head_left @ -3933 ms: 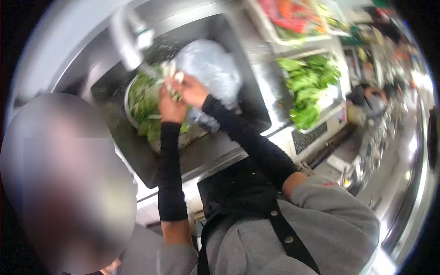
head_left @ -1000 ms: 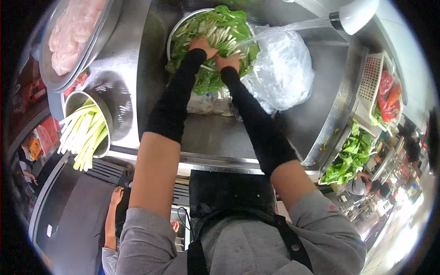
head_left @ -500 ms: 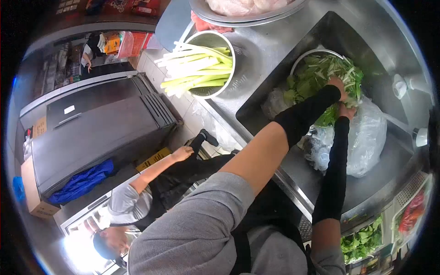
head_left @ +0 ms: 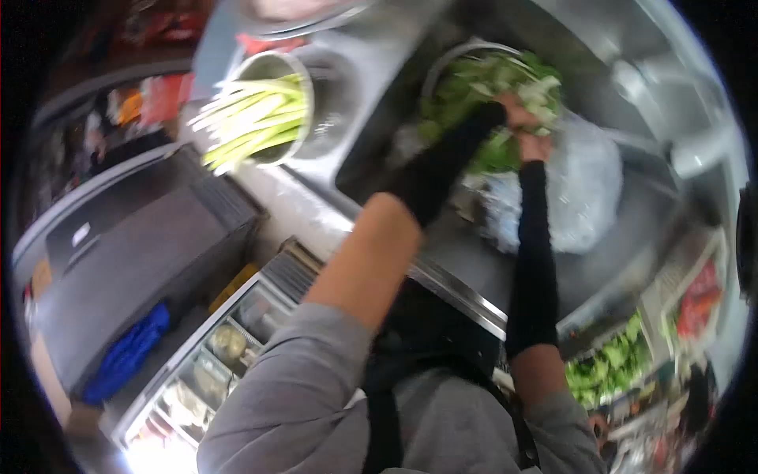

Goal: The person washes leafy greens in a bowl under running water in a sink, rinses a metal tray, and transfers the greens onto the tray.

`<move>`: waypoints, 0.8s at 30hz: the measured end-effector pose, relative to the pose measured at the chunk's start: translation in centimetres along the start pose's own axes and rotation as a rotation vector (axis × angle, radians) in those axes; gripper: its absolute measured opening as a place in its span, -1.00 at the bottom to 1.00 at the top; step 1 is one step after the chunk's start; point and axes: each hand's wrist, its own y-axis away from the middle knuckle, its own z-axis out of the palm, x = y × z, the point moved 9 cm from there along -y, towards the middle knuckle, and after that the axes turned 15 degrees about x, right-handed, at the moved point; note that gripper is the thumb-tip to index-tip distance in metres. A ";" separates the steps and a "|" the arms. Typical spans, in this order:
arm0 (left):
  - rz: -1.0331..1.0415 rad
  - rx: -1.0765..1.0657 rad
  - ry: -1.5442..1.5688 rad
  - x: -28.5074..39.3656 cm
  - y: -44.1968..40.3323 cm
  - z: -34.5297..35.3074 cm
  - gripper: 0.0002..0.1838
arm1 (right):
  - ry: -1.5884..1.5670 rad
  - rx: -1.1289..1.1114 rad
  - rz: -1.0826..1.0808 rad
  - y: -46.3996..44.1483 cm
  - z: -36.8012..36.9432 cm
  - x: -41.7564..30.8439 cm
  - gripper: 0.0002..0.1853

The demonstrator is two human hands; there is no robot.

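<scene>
Leafy greens (head_left: 458,99) with pale cut stems fill a round, pale-rimmed container (head_left: 433,75) in the metal sink (head_left: 478,272). My left hand (head_left: 517,113) is closed on the greens at the near right side of the container. Just below it, my right hand (head_left: 535,145) is also closed on the greens, close against the left. Leaves and blur partly cover the fingers of both hands. Beside my right hand and wrist lies a large clear plastic bag (head_left: 588,189), with more crumpled plastic (head_left: 499,212) to the left of the wrist.
A round white container (head_left: 309,110) of pale green stalks (head_left: 253,118) stands on the counter left of the sink. Behind it is a metal bowl (head_left: 304,28). A faucet (head_left: 699,154) is at the right; more greens (head_left: 612,359) lie at lower right.
The view has shifted, so the sink and hands appear farther left and higher. Both hands stay at the greens. The other person at left is out of view, and food trays show there.
</scene>
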 end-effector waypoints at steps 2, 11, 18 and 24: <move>0.193 0.017 0.304 2.1 1.7 -0.9 -0.17 | -0.444 -0.089 0.235 -0.1 1.6 2.6 -0.68; 0.197 0.433 0.276 3.4 2.2 -3.0 0.07 | -0.509 0.111 0.208 1.2 -5.0 -5.5 -0.64; 0.370 0.673 0.063 3.0 3.5 -3.2 -0.21 | 0.041 0.184 -0.140 1.3 -7.0 -7.3 -0.64; 0.178 0.525 0.170 3.6 4.2 -2.9 -0.35 | -0.167 0.278 0.036 0.6 -5.9 -3.4 -0.64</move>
